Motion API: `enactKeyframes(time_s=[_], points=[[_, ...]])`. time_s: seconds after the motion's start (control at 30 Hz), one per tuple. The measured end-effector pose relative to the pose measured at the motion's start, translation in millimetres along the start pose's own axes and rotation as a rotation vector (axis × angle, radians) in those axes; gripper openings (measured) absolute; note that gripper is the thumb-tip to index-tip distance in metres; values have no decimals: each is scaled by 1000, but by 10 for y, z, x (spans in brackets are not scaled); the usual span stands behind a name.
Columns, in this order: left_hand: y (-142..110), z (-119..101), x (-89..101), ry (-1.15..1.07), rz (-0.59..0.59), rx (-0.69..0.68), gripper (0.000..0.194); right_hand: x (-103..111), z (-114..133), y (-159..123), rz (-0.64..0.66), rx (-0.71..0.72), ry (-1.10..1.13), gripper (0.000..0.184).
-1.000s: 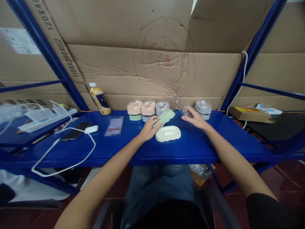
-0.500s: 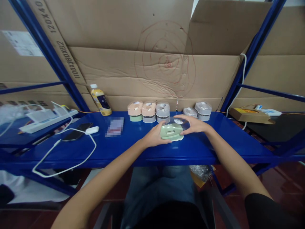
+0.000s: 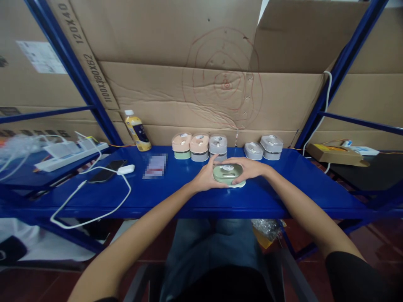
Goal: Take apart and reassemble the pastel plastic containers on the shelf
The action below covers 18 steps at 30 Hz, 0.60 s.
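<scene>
Head view: the clear cover (image 3: 227, 167), raised behind the green box (image 3: 221, 178) half a second ago, now lies over it, so it looks covered (seating unclear). Left hand (image 3: 208, 177) and right hand (image 3: 250, 169) grip its ends, over the cream piece (image 3: 242, 184) on the desk (image 3: 170, 197).

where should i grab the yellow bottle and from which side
The yellow bottle is probably best held around its body, below the white cap, coming from the front: it stands on its base, tall and narrow, with cardboard close behind it. The left hand is nearer, but holds the green box.
</scene>
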<state>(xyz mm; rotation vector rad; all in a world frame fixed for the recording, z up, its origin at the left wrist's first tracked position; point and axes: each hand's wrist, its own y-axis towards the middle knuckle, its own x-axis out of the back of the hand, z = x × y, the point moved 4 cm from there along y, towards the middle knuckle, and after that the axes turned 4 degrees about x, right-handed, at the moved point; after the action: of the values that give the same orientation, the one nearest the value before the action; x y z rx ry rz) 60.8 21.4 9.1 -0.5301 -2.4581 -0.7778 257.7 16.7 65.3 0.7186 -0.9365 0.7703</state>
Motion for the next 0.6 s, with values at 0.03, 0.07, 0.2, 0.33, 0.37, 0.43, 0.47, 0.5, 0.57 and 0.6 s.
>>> enactKeyframes(time_s=[0.03,0.07,0.2,0.33,0.37,0.43,0.47,0.5,0.57,0.6], points=[[1,4,-1,-10,-3,-1,138,0,10,-11,-3,-3,0,89],[1,6,-3,-12,-5,-2,138,0,20,-18,-9,0,-3,90],[4,0,-22,40,30,-11,138,-9,36,-11,-11,7,-28,89],[2,-7,-10,78,31,-6,137,-50,20,15,-17,12,-65,92],[1,-7,-6,84,33,-3,136,-69,17,12,-24,16,-67,93],[-1,0,-1,96,48,4,133,-115,14,-21,-41,15,-64,93],[-1,10,1,104,56,9,130,-136,15,-57,-53,4,-66,92],[1,24,3,111,60,15,126,-155,19,-107,-63,-17,-76,93],[10,65,8,116,53,16,114,-177,36,-253,-81,-97,-130,96],[17,90,12,124,40,12,104,-180,53,-346,-84,-152,-175,99]])
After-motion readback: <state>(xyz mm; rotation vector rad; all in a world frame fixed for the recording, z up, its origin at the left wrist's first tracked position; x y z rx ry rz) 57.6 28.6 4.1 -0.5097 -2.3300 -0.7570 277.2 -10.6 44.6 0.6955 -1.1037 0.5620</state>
